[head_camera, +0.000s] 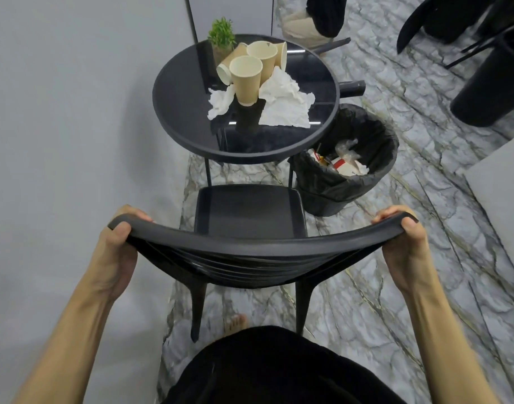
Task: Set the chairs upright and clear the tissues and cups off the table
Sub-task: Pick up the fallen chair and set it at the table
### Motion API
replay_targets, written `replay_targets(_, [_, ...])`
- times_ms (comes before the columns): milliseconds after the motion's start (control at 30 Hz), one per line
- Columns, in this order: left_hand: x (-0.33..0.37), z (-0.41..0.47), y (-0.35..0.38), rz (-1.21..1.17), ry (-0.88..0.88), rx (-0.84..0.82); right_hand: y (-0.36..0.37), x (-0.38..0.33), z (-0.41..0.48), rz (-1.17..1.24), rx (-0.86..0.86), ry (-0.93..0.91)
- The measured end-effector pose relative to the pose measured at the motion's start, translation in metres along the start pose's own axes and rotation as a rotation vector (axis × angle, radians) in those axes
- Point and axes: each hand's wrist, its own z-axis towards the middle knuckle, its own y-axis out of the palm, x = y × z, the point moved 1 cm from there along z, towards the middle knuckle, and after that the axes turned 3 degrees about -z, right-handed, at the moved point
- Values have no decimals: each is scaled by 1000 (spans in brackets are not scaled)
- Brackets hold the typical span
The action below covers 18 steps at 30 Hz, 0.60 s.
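**A:** What is in view?

**B:** A head-worn camera looks down at a black chair (250, 217), standing upright on a marbled floor (395, 258). The left hand (115, 249) is closed around the left end of the chair's curved backrest; the right hand (401, 246) is closed around the right end. At twelve o'clock from the chair stands a round, dark glass worktop (185, 118).

**A:** And the things to clear?

**B:** On the worktop are four tan paper cups (245, 80), two upright and two tipped over, with crumpled white tissues (284, 103) touching them. A small potted plant (222, 36) sits at the far edge. A lined black bin (346, 170), partly filled with litter, stands at about two o'clock from the chair, just beside the worktop.

**A:** What could go wrong?

**B:** I judge that pushing the chair forward could knock a worktop leg and topple the upright cups, since the seat front is already near the worktop's rim. Swinging it right could strike the bin. A bare foot (235, 322) shows between the rear chair legs, so setting the chair back could catch toes.

**A:** Where is there room?

**B:** A grey wall (60, 141) runs close along nine o'clock, leaving little space there. The floor opens toward three and four o'clock. Another dark chair (442, 21) and a person's legs show at the far top right.
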Motion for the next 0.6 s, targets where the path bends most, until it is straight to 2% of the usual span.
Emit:
replay_targets(333, [-7, 32, -12, -24, -24, -57, 11, 3, 14, -12, 60, -28])
replay_targets(600, [-23, 20, -37, -98, -44, -7, 27, 11, 10, -75, -31, -16])
